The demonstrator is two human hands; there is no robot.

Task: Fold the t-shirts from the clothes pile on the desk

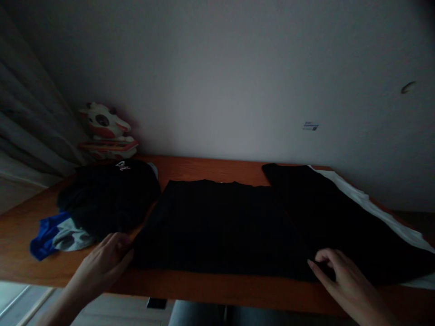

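A black garment (217,226) lies spread flat on the wooden table (210,287). My left hand (105,260) rests at its near left corner, fingers together and closed on the cloth edge. My right hand (340,271) is at the near right part of the garment, fingers curled and pinching the dark fabric. The light is dim and the folds are hard to make out.
A pile of dark clothes (108,199) with a blue and grey piece (54,233) sits at the left. A black and white garment (356,217) lies at the right. A plush toy (105,131) leans against the wall; curtains (27,122) hang at the left.
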